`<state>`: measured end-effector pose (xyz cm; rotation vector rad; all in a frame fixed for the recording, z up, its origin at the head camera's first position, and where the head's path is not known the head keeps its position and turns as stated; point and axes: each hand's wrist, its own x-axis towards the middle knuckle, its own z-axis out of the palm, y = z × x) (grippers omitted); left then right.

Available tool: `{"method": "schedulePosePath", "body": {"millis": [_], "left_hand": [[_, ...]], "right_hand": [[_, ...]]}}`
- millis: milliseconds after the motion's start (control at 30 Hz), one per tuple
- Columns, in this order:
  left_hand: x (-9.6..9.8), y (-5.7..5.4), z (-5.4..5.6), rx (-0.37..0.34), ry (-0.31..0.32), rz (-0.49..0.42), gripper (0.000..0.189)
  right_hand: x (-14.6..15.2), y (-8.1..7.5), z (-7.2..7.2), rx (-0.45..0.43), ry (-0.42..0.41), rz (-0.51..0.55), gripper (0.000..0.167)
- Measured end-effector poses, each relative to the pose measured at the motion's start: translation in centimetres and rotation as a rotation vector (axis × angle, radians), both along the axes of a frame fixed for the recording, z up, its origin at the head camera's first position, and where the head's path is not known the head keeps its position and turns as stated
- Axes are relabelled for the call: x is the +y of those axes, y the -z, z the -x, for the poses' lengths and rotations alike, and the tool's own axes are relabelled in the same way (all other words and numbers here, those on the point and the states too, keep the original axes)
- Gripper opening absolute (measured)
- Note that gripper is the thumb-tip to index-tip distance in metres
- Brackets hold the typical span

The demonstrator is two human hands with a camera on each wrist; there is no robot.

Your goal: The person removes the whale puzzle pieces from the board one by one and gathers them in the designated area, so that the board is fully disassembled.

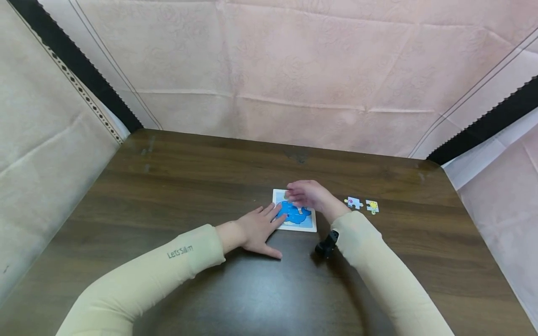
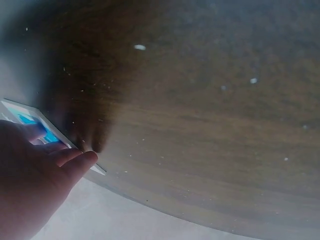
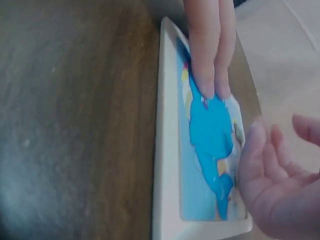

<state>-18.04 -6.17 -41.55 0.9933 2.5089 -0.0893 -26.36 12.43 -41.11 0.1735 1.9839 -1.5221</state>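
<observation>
Upper limbs: two long sleeves, pale cream, smooth fabric. Left sleeve [image 1: 155,275] – fine creases near the elbow; dark lettering [image 1: 180,252], apparently "Let'sSlim", printed just behind the cuff [image 1: 212,249], which has a loose edge. Right sleeve [image 1: 391,275] – same colour; the visible part is plain. A small, compact black device [image 1: 327,245] sits at the right wrist. Left hand [image 1: 260,229] and right hand [image 1: 308,195]: bare.

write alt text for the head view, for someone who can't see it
A person's left hand rests, fingers spread, on the left side of a small white-framed puzzle with a blue shape, while the right hand is over its upper right part. Two loose pieces lie farther right on the dark wooden table, with pale cloth behind.
</observation>
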Motion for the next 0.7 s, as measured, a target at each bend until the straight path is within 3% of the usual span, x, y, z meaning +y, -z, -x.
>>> {"method": "schedulePosePath", "body": {"millis": [233, 567, 700], "left_hand": [[0.1, 0.1, 0.1, 0.001, -0.003, 0.014, 0.097], [0.1, 0.3, 0.2, -0.006, 0.000, 0.018, 0.098], [0.0, 0.3, 0.3, -0.008, 0.003, 0.015, 0.098]], "right_hand": [[-0.5, -1.1, -0.7, 0.047, -0.015, -0.094, 0.048], [0.0, -0.7, -0.7, -0.082, 0.068, 0.102, 0.051], [-0.1, -0.4, -0.7, -0.107, 0.097, 0.127, 0.047]]}}
